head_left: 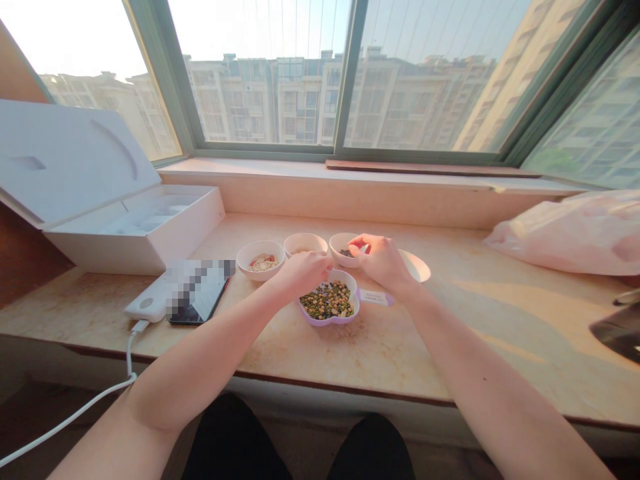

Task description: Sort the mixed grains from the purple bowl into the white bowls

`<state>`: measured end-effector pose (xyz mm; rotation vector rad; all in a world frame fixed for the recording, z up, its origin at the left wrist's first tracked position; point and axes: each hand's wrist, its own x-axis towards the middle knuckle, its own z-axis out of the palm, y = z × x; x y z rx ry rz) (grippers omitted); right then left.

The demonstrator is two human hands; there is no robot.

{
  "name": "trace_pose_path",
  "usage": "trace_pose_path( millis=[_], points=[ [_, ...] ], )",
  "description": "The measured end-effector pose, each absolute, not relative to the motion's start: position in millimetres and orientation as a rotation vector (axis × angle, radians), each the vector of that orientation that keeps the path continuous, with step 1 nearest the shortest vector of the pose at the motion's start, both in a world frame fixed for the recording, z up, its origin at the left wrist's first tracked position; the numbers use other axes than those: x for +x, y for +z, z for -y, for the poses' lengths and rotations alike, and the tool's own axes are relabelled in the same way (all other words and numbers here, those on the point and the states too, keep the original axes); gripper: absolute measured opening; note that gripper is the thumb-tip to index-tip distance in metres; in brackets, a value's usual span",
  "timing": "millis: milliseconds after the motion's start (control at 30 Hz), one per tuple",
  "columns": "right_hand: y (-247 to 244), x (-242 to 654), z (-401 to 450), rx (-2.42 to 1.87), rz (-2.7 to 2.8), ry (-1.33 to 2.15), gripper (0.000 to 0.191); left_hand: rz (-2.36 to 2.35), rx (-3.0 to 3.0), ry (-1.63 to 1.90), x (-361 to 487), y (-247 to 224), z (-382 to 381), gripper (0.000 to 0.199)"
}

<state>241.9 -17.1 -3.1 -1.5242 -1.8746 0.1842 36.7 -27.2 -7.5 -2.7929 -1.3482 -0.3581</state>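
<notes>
A white and purple shaped bowl with a handle holds mixed beans in green, tan and black. Over its back left edge is my left hand, fingers curled together; whatever they may pinch is hidden. My right hand reaches to a small white bowl of dark beans, thumb and fingertips drawn together at its right side. Nothing can be made out between those fingertips. Left of it are a white bowl with pale contents, partly covered by my left hand, and another white bowl with pale and reddish pieces.
A white dish lies partly behind my right wrist. At left are an open white box, a white power bank with a cable, and a dark phone. A plastic bag rests at right, below the windows.
</notes>
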Motion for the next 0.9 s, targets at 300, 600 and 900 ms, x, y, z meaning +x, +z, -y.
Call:
trace_pose_path(
  millis=[300, 600, 900],
  points=[
    [-5, 241, 1, -1.700, 1.948, 0.028, 0.022, 1.260, -2.758, -0.063, 47, -19, 26, 0.024],
    [-5, 242, 5, -1.781, 1.936, 0.097, 0.031, 1.224, -2.765, -0.007, 47, -16, 29, 0.021],
    [-4, 238, 13, -1.609, 2.078, 0.101, 0.025, 1.265, -2.659, 0.107, 49, -14, 47, 0.027]
  ],
)
